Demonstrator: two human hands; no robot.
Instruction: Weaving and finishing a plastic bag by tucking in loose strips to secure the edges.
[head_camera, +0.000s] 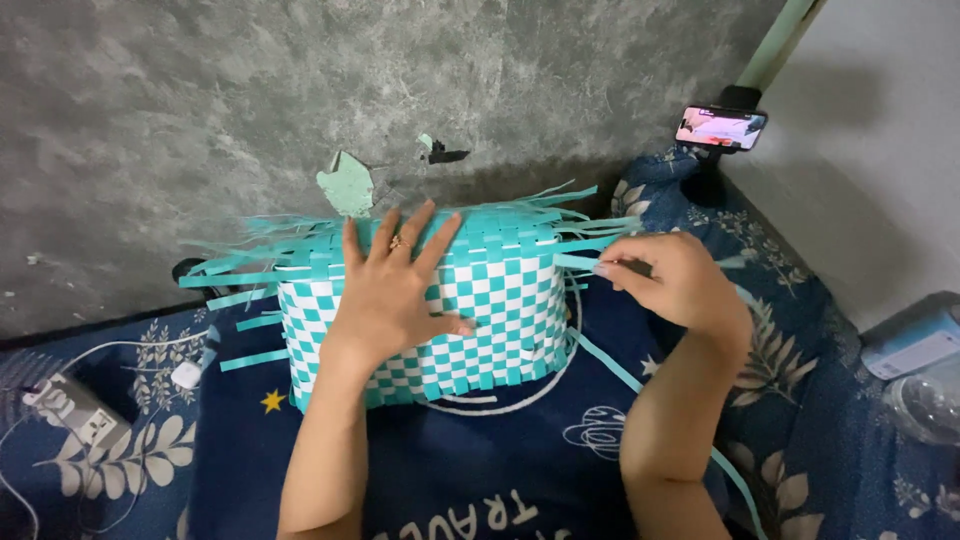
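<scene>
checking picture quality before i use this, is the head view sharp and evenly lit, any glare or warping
Head view: mostly sharp, soft even light; the left hand and woven basket are crisp; the right hand is slightly blurred; the phone screen glows bright; the wall bows toward the edges.

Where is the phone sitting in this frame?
In the head view, the phone sits upper right on a dark stand by the wall corner, beyond the right hand and the woven basket.
</scene>
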